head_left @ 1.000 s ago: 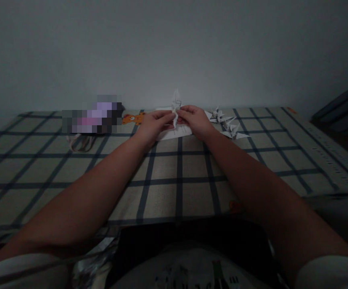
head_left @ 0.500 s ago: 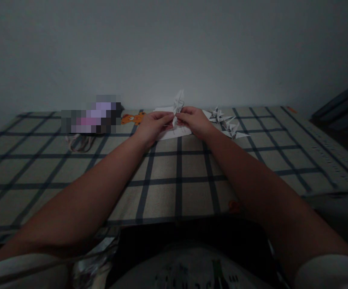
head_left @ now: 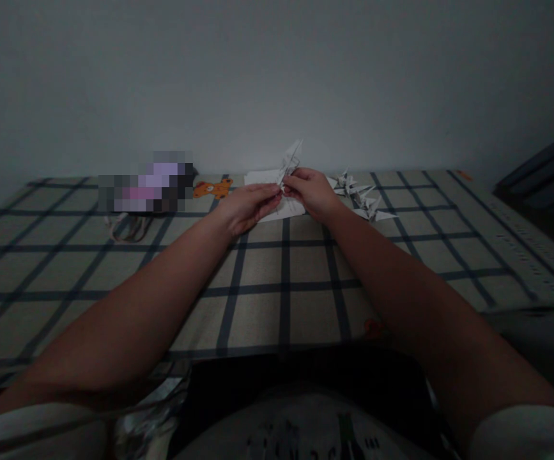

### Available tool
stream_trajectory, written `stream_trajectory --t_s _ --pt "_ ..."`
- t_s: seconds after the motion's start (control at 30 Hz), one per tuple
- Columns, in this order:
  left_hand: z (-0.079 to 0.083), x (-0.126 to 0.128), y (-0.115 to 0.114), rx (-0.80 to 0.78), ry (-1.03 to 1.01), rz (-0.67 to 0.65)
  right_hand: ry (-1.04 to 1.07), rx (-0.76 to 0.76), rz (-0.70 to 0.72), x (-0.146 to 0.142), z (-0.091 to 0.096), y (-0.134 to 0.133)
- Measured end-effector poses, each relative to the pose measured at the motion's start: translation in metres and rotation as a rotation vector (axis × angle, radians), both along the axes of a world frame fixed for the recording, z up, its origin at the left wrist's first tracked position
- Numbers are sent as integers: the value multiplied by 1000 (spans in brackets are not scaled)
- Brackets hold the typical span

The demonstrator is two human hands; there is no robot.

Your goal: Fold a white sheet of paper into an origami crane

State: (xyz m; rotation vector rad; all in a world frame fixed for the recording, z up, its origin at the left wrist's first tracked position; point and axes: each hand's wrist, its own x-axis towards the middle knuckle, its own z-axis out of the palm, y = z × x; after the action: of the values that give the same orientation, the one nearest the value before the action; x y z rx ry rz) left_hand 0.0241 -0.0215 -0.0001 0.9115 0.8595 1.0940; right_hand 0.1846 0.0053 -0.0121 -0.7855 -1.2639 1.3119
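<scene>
A small folded piece of white paper [head_left: 289,160] sticks up and leans to the right above a checked cloth [head_left: 281,281]. My right hand [head_left: 312,190] pinches its lower end. My left hand [head_left: 248,203] meets it from the left, fingertips closed on the same lower end. Under both hands lies a flat white sheet [head_left: 269,179], partly hidden by them.
Several finished folded paper cranes [head_left: 363,198] lie just right of my right hand. A blurred purple object [head_left: 149,185] and an orange bear print [head_left: 212,188] are to the left. A plain wall rises behind. Dark furniture stands at the far right.
The folded paper has tilted from upright to leaning right. My left hand has dropped slightly and turned palm-up; my right hand has stayed in place.
</scene>
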Motion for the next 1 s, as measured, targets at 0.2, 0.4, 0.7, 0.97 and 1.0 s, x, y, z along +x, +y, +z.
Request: stream_trajectory --t_s 0.2,0.4,0.7,0.97,1.0 --pt "4 3 -7 28 48 24 16 32 -17 0 -7 7" --pt "0 1 -4 134 146 82 -18 37 -31 0 -7 5" --pt "-4 -3 3 196 254 145 -12 -27 -14 0 -1 0" --pt "-9 -3 -1 275 420 122 -137 48 -97 3 -5 4" --pt "-8 -3 -3 296 427 119 -162 60 -97 3 -5 3"
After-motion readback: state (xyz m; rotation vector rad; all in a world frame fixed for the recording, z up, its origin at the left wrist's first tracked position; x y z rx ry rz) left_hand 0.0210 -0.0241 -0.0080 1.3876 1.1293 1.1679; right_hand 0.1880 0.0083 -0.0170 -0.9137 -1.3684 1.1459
